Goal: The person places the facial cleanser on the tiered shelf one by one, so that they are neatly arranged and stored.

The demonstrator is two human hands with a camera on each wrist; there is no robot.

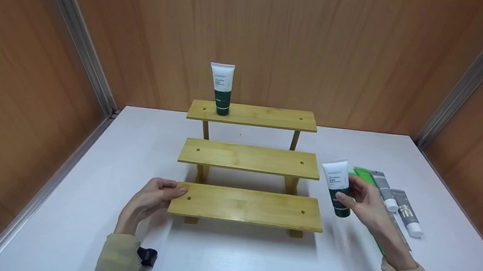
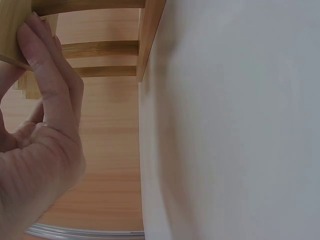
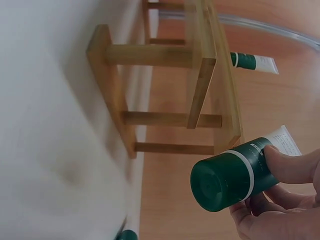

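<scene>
A three-tier wooden display stand (image 1: 246,207) stands on the white table. My left hand (image 1: 150,201) pinches the left end of its lowest tier, thumb on top; in the left wrist view the fingers (image 2: 52,85) lie against the board. Off the stand's right side, my right hand (image 1: 367,205) grips a white and dark green squeeze tube (image 1: 336,181), cap down and slightly tilted. The right wrist view shows its green cap (image 3: 210,187) close up, with the thumb on the tube body. A matching tube (image 1: 223,86) stands upright on the top tier, toward the left.
Right of the stand, beyond my right hand, lie several tubes: a grey one with a white cap (image 1: 407,213), another grey one (image 1: 383,190) and a bright green one (image 1: 364,175), partly hidden by the hand. Wood-grain panels (image 1: 274,47) enclose the table at the back and sides.
</scene>
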